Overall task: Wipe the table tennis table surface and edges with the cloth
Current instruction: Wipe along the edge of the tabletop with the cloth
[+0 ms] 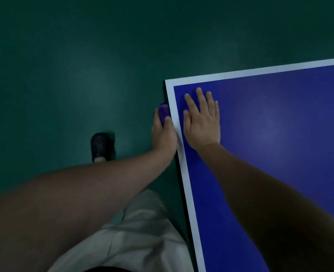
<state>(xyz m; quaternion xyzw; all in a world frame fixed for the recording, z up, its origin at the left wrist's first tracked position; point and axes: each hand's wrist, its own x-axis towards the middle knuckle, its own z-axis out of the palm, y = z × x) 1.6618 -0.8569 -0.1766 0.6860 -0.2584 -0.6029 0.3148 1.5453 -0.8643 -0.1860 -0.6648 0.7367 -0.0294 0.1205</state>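
Note:
The blue table tennis table [270, 134] with a white border line fills the right side, its near-left corner at upper centre. My left hand [164, 134] grips a purple cloth [163, 112] and holds it against the table's left side edge, just below the corner. My right hand [202, 118] lies flat on the blue surface with straight, spread fingers, right beside the white line. Most of the cloth is hidden inside my left hand.
Dark green floor [64, 75] spreads to the left and beyond the table. My dark perforated shoe [100, 147] stands on it left of the table edge. My light trousers [138, 232] show at the bottom, close to the table's side.

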